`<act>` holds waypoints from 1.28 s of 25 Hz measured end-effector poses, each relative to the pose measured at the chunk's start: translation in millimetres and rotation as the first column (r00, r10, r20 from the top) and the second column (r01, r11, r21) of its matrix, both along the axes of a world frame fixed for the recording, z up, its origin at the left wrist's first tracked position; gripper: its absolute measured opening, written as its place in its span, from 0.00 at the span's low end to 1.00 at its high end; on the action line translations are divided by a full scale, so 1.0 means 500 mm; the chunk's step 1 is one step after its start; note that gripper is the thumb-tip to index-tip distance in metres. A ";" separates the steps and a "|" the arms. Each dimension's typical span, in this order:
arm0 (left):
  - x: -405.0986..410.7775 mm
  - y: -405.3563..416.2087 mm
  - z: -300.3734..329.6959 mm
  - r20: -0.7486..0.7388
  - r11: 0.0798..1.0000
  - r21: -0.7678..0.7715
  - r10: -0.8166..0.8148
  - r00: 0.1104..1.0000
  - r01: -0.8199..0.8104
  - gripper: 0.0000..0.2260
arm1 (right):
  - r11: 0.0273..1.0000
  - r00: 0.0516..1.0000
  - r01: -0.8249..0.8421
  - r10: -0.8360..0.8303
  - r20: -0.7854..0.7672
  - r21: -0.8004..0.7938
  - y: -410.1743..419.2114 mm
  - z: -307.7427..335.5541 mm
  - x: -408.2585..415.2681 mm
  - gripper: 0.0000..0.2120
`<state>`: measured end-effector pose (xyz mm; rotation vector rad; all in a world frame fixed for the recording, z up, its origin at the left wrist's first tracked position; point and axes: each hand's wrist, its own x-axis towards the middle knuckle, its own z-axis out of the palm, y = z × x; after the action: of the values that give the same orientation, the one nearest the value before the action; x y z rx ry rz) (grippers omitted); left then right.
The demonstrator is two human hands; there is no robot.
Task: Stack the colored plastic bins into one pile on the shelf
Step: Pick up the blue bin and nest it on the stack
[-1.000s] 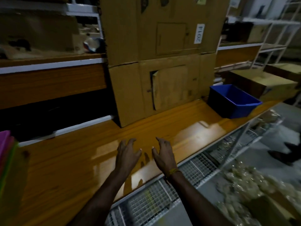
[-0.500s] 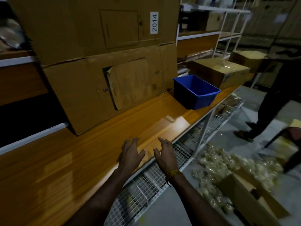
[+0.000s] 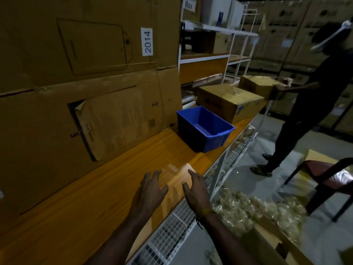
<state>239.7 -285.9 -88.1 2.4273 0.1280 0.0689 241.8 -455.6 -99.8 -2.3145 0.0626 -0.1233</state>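
Along the back of the long orange wooden shelf [image 3: 118,180] stand tall brown cardboard cartons [image 3: 80,73], one labelled 2014. Farther along the shelf to my right, a taped brown cardboard box [image 3: 229,101] sits just beyond the open blue rectangular plastic bin [image 3: 205,129], which rests empty near the shelf's front edge. My left hand [image 3: 150,190] and right hand [image 3: 195,190] hover above the wood, well short of the bin, fingers spread, grasping nothing.

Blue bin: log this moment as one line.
blue bin: empty, on shelf, untouched | left hand: open, empty | right hand: open, empty | both short of bin
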 end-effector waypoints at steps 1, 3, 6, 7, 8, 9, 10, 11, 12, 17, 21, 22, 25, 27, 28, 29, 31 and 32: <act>0.032 -0.008 0.005 0.001 1.000 -0.008 -0.010 1.000 0.010 0.27 | 1.000 1.000 0.015 -0.015 0.006 -0.005 -0.007 0.003 0.031 0.26; 0.092 -0.021 0.005 0.001 0.999 -0.013 -0.032 0.999 0.032 0.27 | 0.999 0.999 0.036 -0.036 0.016 0.004 -0.014 0.005 0.086 0.26; 0.162 -0.041 0.000 -0.006 0.997 -0.021 -0.070 0.998 0.070 0.27 | 0.998 0.997 0.067 -0.068 0.031 0.019 -0.024 0.002 0.146 0.26; 0.179 -0.049 -0.005 -0.020 0.997 -0.022 -0.080 0.997 0.080 0.27 | 0.996 0.995 0.091 -0.091 0.029 0.020 -0.028 0.001 0.160 0.26; 0.195 -0.059 -0.008 -0.034 0.996 -0.027 -0.089 0.995 0.088 0.27 | 0.993 0.993 0.114 -0.114 0.020 0.021 -0.034 -0.001 0.175 0.25; 0.209 -0.068 -0.011 -0.028 0.995 -0.032 -0.100 0.995 0.099 0.27 | 0.992 0.992 0.127 -0.128 0.023 0.021 -0.040 -0.002 0.188 0.25; 0.224 -0.078 -0.012 -0.013 0.993 -0.035 -0.112 0.994 0.112 0.27 | 0.991 0.990 0.134 -0.135 0.029 0.016 -0.049 -0.002 0.203 0.25; 0.242 -0.087 -0.011 -0.003 0.992 -0.037 -0.119 0.993 0.119 0.26 | 0.989 0.989 0.145 -0.145 0.036 0.013 -0.060 0.000 0.221 0.25; 0.258 -0.097 -0.012 -0.002 0.992 -0.038 -0.121 0.993 0.121 0.26 | 0.987 0.986 0.160 -0.161 0.043 0.016 -0.069 0.002 0.239 0.25; 0.333 -0.154 -0.018 0.017 0.989 -0.087 -0.120 0.993 0.121 0.27 | 0.985 0.980 0.173 -0.170 0.104 -0.019 -0.115 0.009 0.339 0.25; 0.405 -0.209 -0.013 0.020 0.985 -0.154 -0.078 0.997 0.080 0.27 | 0.990 0.986 0.115 -0.104 0.128 -0.081 -0.160 0.008 0.435 0.26; 0.423 -0.222 -0.010 0.030 0.984 -0.162 -0.068 0.997 0.072 0.27 | 0.990 0.989 0.085 -0.069 0.134 -0.112 -0.173 0.009 0.457 0.26; 0.476 -0.267 -0.002 0.055 0.989 -0.133 -0.063 0.996 0.070 0.26 | 0.980 0.996 0.037 -0.020 0.092 -0.194 -0.216 0.003 0.523 0.28; 0.502 -0.292 0.002 0.071 0.990 -0.122 -0.068 0.995 0.076 0.26 | 0.970 1.000 0.010 -0.006 0.020 -0.242 -0.236 -0.006 0.552 0.28; 0.513 -0.303 0.004 0.082 0.992 -0.108 -0.062 0.995 0.070 0.26 | 0.962 1.000 0.003 -0.002 0.004 -0.274 -0.243 -0.011 0.563 0.27; 0.521 -0.312 0.005 0.088 0.993 -0.097 -0.057 0.995 0.065 0.26 | 0.955 1.000 0.004 -0.002 0.009 -0.297 -0.246 -0.015 0.572 0.25; 0.532 -0.321 0.004 0.091 0.995 -0.083 -0.055 0.994 0.062 0.25 | 0.963 0.999 0.006 0.006 0.043 -0.269 -0.250 -0.022 0.584 0.19; 0.535 -0.323 0.002 0.094 0.995 -0.078 -0.054 0.994 0.062 0.25 | 0.975 0.998 0.000 0.013 0.057 -0.222 -0.253 -0.026 0.586 0.17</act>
<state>507.0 -447.4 -87.1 2.3405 0.0182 0.1466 535.0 -582.0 -112.9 -2.5325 0.0127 -0.2030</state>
